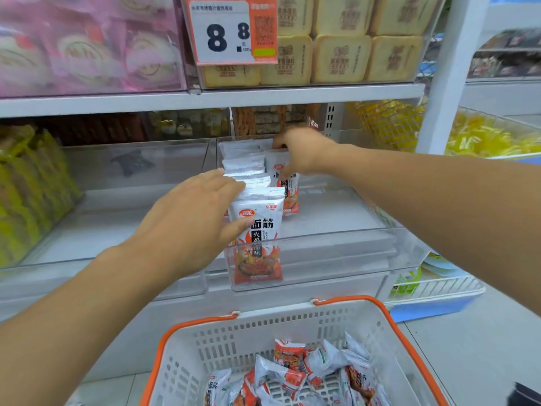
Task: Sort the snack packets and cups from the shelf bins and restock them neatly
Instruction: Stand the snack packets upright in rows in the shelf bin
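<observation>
A row of white-and-red snack packets (257, 227) stands upright in a clear shelf bin (336, 259). My left hand (190, 227) lies against the left side of the row, fingers straight on the packet tops and thumb on the front packet. My right hand (304, 152) reaches to the back of the row and grips a packet (288, 189) that stands to the right of the row. More of the same packets (292, 373) lie loose in a white basket with orange handles (222, 335) below.
The clear bin on the left (131, 206) holds almost nothing. Yellow-green packets (29, 189) fill the far-left bin. A price sign (234, 30) hangs above, with pink and beige packs behind it. A white upright (456, 68) and wire racks stand at right.
</observation>
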A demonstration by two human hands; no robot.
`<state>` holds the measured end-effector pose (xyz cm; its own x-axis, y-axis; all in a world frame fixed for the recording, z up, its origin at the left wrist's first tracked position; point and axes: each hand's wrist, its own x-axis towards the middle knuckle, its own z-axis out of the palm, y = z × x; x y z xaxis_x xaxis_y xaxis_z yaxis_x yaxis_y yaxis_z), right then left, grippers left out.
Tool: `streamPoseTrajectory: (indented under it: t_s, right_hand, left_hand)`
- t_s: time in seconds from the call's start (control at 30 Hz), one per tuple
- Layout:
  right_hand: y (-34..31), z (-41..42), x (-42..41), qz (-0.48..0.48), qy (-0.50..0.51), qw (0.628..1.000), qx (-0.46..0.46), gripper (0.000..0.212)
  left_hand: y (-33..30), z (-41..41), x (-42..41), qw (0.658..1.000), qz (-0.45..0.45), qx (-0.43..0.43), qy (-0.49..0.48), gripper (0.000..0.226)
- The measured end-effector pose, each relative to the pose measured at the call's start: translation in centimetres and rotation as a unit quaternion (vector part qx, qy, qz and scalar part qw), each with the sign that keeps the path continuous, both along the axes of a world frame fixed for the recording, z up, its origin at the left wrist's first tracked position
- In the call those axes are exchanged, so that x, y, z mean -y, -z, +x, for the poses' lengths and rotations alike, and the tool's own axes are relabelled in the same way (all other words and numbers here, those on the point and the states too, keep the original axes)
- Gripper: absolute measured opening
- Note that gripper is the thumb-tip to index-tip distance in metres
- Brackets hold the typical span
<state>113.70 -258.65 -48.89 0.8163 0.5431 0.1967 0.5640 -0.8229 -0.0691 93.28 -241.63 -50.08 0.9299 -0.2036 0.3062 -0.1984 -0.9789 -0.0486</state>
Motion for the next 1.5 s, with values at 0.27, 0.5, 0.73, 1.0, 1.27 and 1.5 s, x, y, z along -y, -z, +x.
streamPoseTrajectory:
  t_s: [0.27,0.5,0.73,1.0,1.27,1.5]
  right_hand:
    - [0.7,0.7,-0.3,0.027,0.034,0.999,-0.014,0.081]
    - [-1.9,-5.3,3.2,0.036,0.035,0.999,0.014,0.066]
    - [-4.5,-16.9,8.4,-0.048,-0.039,0.931,-0.36,0.011]
    - [23.8,-22.9,7.4,-0.296,-0.019,0.854,-0.427,0.073]
    - [35.5,-25.9,9.5,-0.088,0.104,0.898,-0.418,0.106]
    - [37.7,-27.3,5.6,-0.164,0.096,0.905,-0.381,0.051]
  left_hand:
    - [0.4,0.3,-0.1,1.0,0.004,-0.001,0.008,0.068]
    - [0.6,-0.2,-0.4,0.997,0.007,0.044,0.057,0.061]
    - [3.7,-4.1,3.9,0.952,-0.063,0.161,0.254,0.025]
    - [25.0,-8.4,5.3,0.843,0.063,-0.532,-0.049,0.063]
    - [37.2,-13.2,3.9,0.818,-0.124,-0.526,-0.194,0.097]
    - [40.4,-13.1,5.4,0.845,-0.128,-0.485,-0.187,0.059]
